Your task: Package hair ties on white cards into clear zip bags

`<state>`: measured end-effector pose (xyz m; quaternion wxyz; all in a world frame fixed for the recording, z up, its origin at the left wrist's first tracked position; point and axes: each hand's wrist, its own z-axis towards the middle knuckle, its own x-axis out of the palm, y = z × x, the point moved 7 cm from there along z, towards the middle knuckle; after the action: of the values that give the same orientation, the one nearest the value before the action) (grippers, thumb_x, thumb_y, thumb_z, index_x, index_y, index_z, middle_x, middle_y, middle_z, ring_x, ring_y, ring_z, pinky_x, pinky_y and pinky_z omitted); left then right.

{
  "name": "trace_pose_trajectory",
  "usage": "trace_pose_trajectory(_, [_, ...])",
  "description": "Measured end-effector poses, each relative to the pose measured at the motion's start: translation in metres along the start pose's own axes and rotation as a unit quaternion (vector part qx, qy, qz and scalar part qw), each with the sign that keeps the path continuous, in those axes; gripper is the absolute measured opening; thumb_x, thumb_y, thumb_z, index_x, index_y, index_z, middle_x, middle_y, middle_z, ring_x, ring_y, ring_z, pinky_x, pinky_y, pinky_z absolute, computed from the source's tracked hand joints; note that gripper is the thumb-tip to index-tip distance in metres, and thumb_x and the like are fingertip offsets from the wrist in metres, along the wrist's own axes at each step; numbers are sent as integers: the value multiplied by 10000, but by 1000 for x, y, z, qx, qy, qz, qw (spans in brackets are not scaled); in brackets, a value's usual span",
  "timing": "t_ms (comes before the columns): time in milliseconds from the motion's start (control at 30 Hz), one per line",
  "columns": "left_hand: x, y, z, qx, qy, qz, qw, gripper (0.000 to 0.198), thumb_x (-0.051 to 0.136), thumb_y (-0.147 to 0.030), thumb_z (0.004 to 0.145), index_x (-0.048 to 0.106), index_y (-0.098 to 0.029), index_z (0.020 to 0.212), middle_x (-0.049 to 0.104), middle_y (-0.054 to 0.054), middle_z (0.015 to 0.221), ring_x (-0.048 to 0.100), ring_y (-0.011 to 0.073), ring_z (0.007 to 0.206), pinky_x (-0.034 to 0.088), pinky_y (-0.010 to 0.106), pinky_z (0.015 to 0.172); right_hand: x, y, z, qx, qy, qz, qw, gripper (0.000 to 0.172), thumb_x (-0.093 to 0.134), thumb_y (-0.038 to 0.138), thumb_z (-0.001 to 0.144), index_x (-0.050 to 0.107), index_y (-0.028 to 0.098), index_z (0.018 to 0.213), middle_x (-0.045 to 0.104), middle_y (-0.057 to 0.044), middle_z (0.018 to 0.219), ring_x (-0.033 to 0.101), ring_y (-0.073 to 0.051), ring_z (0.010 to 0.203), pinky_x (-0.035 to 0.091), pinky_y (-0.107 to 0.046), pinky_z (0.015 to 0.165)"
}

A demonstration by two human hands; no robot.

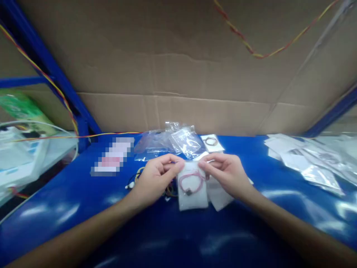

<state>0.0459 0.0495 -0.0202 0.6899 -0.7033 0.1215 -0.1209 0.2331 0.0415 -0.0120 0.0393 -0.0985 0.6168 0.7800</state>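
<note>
My left hand (154,178) and my right hand (225,174) both pinch the top edge of a small clear bag (193,195) over the blue table (83,216). Inside the bag lies a white card with a pink bracelet (192,182) on it. Fingers of both hands are closed on the bag's upper corners. More bracelets (136,178) lie on the table under and beside my left hand. Another white card (220,195) lies under my right hand.
A heap of empty clear bags (170,143) and a carded bracelet (211,142) lie just behind my hands. Filled packets (306,160) are stacked at the right. A cardboard wall (178,74) closes the back. Blue shelf posts, wires and boxes (25,156) stand at left.
</note>
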Motion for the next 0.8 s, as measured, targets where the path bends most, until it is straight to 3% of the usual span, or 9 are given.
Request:
trace_pose_trajectory(200, [10,7,-2,-23,71,-29,997,277,750,-383,884,764,-176,1068,819,50,864,771,219,833,588,287,756,3,2,-2,6,18,28,999,283,786,447,835,763,167,873,744,-37,707,642,-155,567,518,-261,522])
trace_pose_trajectory(333, [1,5,0,-14,1,-29,999,320,767,-396,864,779,-164,1084,828,59,883,767,233,795,593,300,722,16,-4,-6,66,101,59,991,327,778,460,843,770,170,994,764,-34,748,650,-144,562,494,-239,508])
trace_pose_trajectory(433, [-9,0,1,6,-63,-37,997,378,787,-410,842,765,-155,1120,827,66,900,753,223,763,585,285,686,22,-6,-8,84,152,58,983,307,767,458,854,779,156,905,751,-35,728,642,-131,550,488,-235,511])
trace_pose_trajectory(533, [-14,-2,1,22,-93,-45,994,426,789,-422,841,744,-140,1156,822,73,922,743,207,761,580,265,676,19,-5,-6,96,147,40,984,340,766,480,846,767,140,861,730,-39,663,662,-147,531,478,-234,478])
trace_pose_trajectory(667, [-18,-3,1,33,-123,-48,991,451,758,-455,859,722,-148,1187,815,75,923,732,212,720,571,272,613,15,-3,-2,94,170,25,981,373,789,440,827,748,132,1034,755,-58,660,684,-168,538,475,-236,464])
trace_pose_trajectory(733, [-18,-5,1,42,-124,-44,990,447,733,-468,874,720,-160,1198,813,86,985,748,242,787,597,319,675,11,-3,1,84,163,18,983,381,768,421,851,733,131,1097,772,-70,689,661,-156,520,479,-244,471])
trace_pose_trajectory(800, [-16,-9,1,63,-118,-29,991,470,695,-478,901,700,-160,1246,789,112,1127,751,278,937,610,377,797,1,-4,8,65,117,23,991,409,767,423,850,712,132,1133,779,-73,700,633,-147,494,472,-250,464])
